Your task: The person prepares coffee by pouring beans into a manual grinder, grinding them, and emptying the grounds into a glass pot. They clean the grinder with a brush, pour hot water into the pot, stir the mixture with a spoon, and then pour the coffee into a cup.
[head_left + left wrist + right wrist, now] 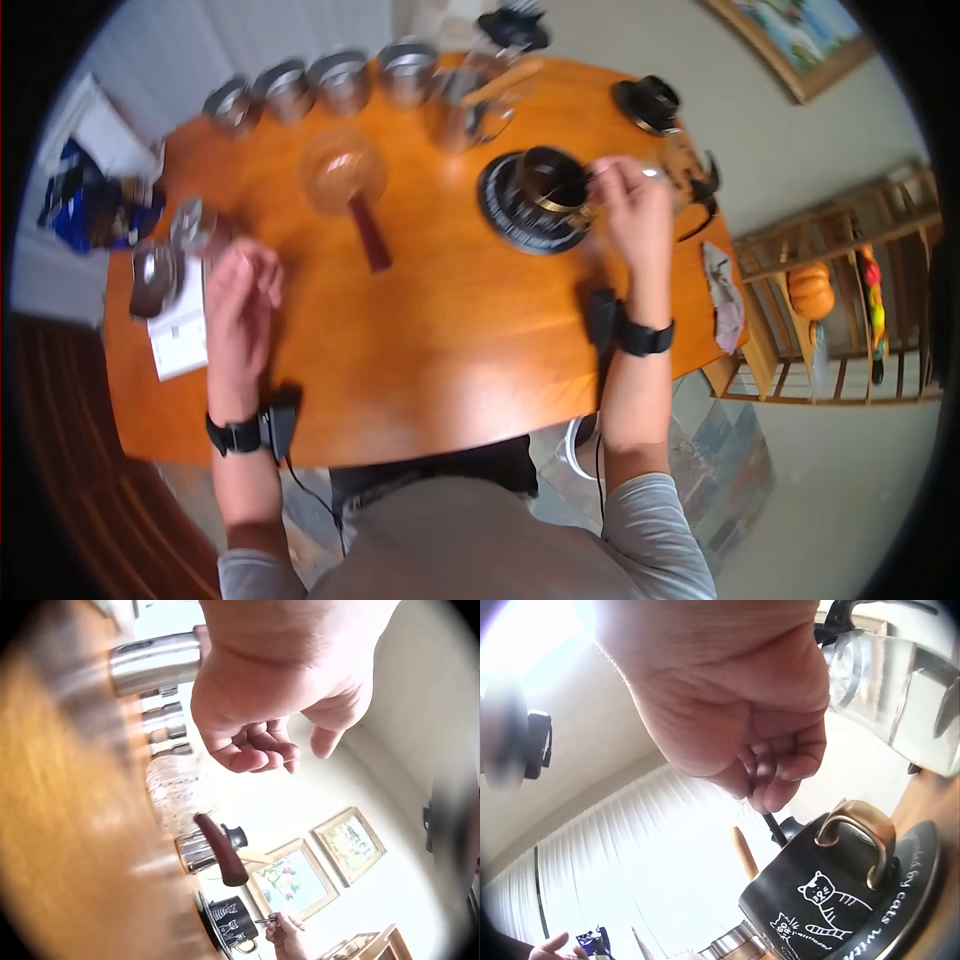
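A black cup (552, 182) with a gold handle and white cat drawings stands on its black saucer (497, 205). My right hand (635, 205) is at the cup's right side, its fingers pinching a thin dark utensil (775, 829) that reaches down into the cup (817, 885). The utensil's lower end is hidden inside. On the left, my left hand (243, 300) hangs above the table with loosely curled fingers and holds nothing; a glass jar (200, 228) is nearest to it. In the left wrist view, the left hand (281, 697) has its thumb apart from the fingers.
A glass pot (343, 172) with a dark red handle (369, 235) lies mid-table. Several canisters (340, 82) line the back edge beside a glass vessel (460, 115). A second black cup (655, 100) and a French press (690, 180) are at right; a cloth (722, 297) lies near the right edge.
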Demonstrator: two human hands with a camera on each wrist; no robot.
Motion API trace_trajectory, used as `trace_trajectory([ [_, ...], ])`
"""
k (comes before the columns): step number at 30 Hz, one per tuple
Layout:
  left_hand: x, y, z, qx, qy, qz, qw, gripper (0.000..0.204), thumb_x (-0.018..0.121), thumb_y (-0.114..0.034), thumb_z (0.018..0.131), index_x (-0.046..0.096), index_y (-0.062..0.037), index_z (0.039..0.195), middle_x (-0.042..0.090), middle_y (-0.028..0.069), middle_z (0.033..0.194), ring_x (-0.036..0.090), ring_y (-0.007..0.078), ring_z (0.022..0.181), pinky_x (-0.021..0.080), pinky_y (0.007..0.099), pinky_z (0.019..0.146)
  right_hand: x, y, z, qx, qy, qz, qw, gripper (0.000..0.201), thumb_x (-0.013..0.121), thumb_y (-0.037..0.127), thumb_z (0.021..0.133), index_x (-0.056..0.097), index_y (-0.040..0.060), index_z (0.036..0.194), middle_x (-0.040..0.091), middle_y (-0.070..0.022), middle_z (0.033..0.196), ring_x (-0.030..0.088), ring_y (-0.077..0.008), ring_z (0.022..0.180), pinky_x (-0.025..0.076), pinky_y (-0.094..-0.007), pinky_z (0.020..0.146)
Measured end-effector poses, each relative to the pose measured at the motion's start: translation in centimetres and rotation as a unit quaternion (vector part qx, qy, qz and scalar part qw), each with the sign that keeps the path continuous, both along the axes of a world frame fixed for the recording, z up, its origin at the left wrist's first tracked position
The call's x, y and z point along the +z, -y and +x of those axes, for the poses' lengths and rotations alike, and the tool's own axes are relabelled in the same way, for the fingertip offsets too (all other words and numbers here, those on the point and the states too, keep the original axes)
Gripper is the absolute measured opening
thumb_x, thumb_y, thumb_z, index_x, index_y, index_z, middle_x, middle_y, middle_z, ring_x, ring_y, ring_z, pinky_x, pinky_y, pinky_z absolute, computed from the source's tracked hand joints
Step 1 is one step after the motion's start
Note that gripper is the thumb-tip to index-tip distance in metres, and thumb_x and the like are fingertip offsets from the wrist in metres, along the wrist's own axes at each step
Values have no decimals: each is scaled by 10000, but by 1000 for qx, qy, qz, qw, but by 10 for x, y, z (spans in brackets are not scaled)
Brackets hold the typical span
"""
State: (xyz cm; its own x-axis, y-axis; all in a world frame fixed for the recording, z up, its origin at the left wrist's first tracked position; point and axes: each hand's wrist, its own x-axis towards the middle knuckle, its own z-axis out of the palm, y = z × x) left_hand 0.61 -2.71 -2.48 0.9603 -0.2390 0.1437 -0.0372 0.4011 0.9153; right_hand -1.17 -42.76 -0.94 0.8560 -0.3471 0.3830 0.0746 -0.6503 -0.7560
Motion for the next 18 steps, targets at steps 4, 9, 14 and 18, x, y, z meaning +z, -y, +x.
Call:
trace_trajectory([
  [4,30,-16,-13,-57,130,7,990,636,466,-585,942,507,26,1113,390,15,829,364,130,741,319,261,658,-11,12,4,35,8,6,999,276,601,241,958,682,-22,938,660,-44,701,600,-81,640,473,-235,598],
  [9,66,-24,-33,-160,272,-4,949,811,464,-711,871,476,31,1196,395,31,889,373,167,813,328,276,707,-15,25,12,68,13,66,995,259,600,222,969,696,-18,974,663,-19,738,577,-56,662,439,-203,606],
  [14,59,-27,-44,-149,305,1,941,796,469,-696,873,475,28,1204,401,39,906,378,176,831,326,287,725,-9,14,8,42,14,33,998,253,606,214,967,693,-23,985,667,-15,756,580,-53,669,445,-195,625],
  [18,55,-28,-49,-143,312,7,939,784,473,-683,875,475,25,1211,405,45,919,382,182,845,325,295,740,-12,26,10,57,13,61,996,253,610,198,967,682,-37,1025,667,-30,805,596,-64,718,467,-190,656],
])
